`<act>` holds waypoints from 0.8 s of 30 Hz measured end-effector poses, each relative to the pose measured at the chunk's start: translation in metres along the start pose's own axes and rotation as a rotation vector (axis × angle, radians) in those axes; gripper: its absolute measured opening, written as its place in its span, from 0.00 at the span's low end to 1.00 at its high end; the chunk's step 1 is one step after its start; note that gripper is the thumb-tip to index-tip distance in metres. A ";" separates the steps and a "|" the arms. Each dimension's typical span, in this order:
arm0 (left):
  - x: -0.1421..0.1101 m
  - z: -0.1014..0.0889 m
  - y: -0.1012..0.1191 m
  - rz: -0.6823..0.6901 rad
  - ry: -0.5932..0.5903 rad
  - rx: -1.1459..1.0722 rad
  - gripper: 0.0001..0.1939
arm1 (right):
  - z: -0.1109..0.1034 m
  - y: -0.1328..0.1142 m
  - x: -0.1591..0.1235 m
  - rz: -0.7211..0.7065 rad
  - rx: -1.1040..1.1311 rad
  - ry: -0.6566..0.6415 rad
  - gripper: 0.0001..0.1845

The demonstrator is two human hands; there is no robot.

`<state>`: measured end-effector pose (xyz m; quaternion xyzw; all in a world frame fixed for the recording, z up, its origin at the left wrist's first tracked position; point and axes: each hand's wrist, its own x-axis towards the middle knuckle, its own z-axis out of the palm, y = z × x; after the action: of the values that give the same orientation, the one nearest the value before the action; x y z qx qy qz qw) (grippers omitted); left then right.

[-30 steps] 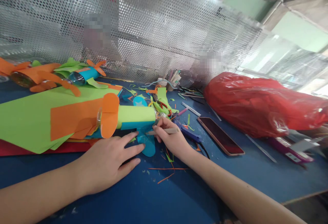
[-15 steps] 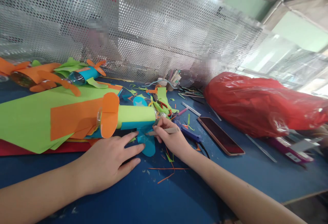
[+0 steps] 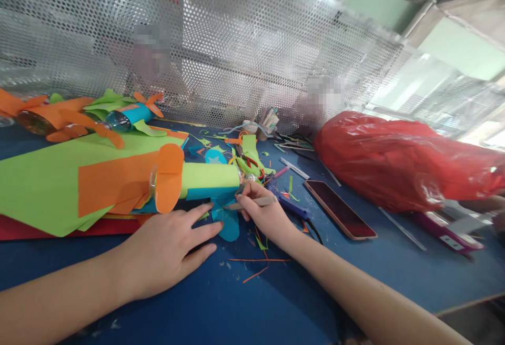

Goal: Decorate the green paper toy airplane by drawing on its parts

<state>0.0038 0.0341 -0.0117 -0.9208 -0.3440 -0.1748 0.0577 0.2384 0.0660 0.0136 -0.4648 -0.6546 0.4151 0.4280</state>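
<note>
Left hand palm down on the table — fingers spread and extended, thumb out on the near side, forearm in from near left. Right hand curled into a writing-style pinch — bare right forearm crossing the table's near edge at right. Hands near each other, not touching.
</note>
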 end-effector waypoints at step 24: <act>-0.002 -0.002 0.001 -0.018 -0.021 -0.022 0.24 | 0.000 0.001 0.000 0.008 -0.012 0.031 0.13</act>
<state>0.0024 0.0317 -0.0107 -0.9200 -0.3507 -0.1695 0.0426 0.2387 0.0666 0.0127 -0.4762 -0.6484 0.4058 0.4337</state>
